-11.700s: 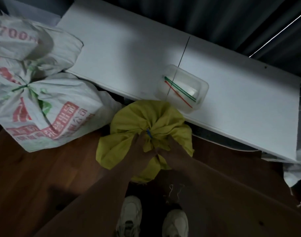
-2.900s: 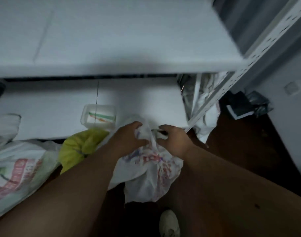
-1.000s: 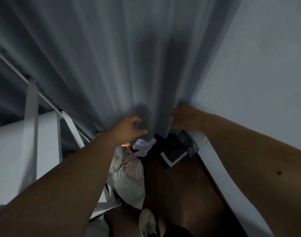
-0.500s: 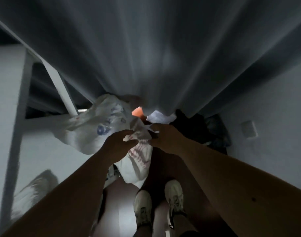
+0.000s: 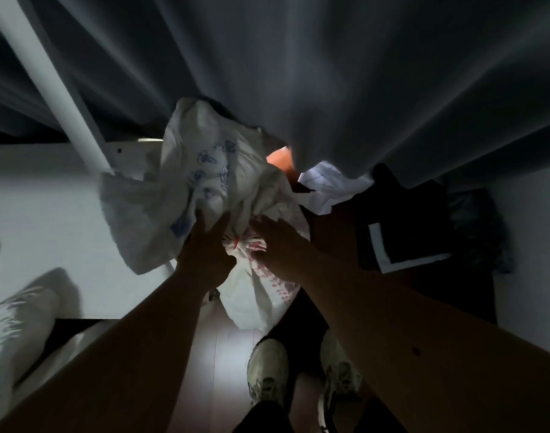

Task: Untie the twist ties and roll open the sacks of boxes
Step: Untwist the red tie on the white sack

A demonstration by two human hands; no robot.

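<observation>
Hands released neck; fingers [image 5: 215, 225] spread, flanking sack's [image 5: 261, 289] red tie [image 5: 236, 242].

Dim storeroom corner in a home

White metal shelving [image 5: 33, 195] with an upright post [image 5: 48, 79], a grey curtain [image 5: 329, 73] hanging to the wood floor [image 5: 211, 364], tied sacks [image 5: 261, 289] and papers [image 5: 329, 185] heaped beneath it.

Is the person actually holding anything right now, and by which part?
Nothing is clearly gripped. Both the left hand and right hand lie with straight fingers against the white sack, beside its red-tied neck.
</observation>
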